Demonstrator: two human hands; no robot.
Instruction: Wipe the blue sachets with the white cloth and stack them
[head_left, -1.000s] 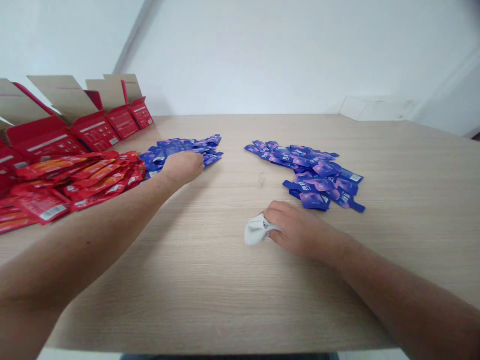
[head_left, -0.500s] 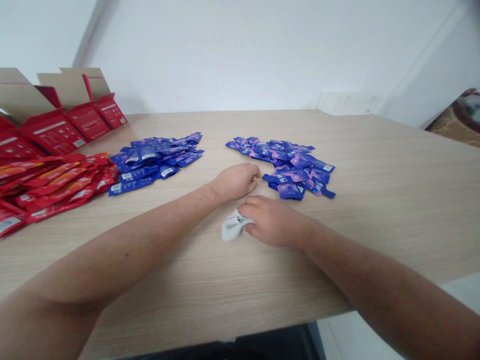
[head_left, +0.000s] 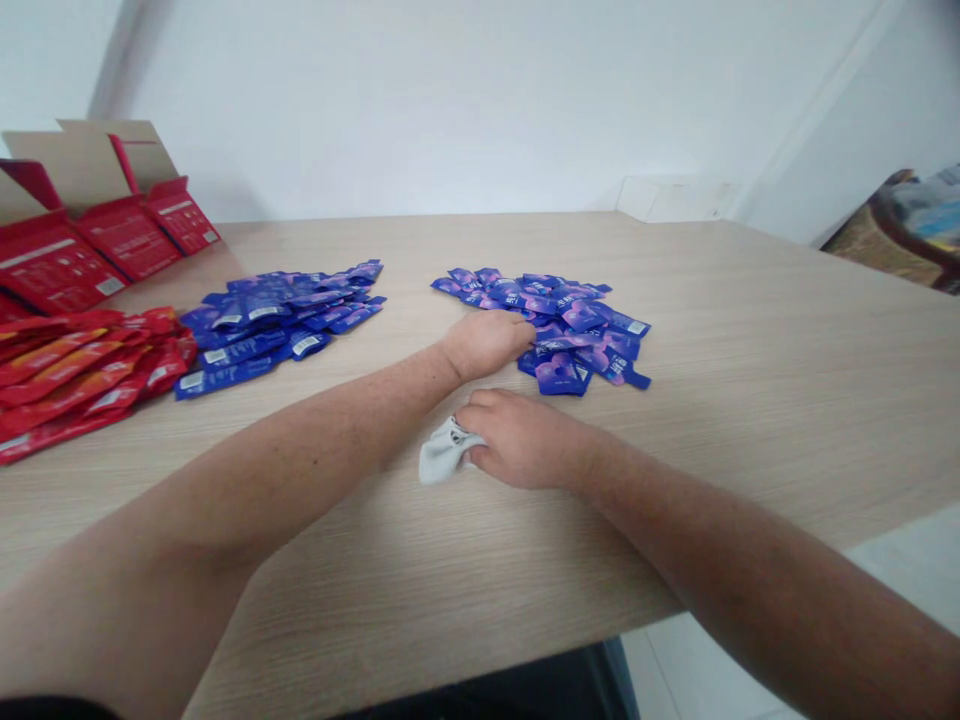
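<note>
L forearm (head_left: 300,460) & R forearm (head_left: 697,530) bare, dark clothes (head_left: 525,685) at bottom.

Tabletop gap (head_left: 409,300) at upper centre, between left sachet pile (head_left: 277,320) and right sachet pile (head_left: 577,340) (left hand (head_left: 486,343) against the latter)

Light wood table (head_left: 750,300), blue sachets (head_left: 577,335), red sachets (head_left: 90,375), white cloth (head_left: 442,452)

Our table (head_left: 750,300) holds one sachet pile (head_left: 281,325) at eleven, another pile (head_left: 592,335) at twelve, cartons (head_left: 75,235) at ten.
</note>
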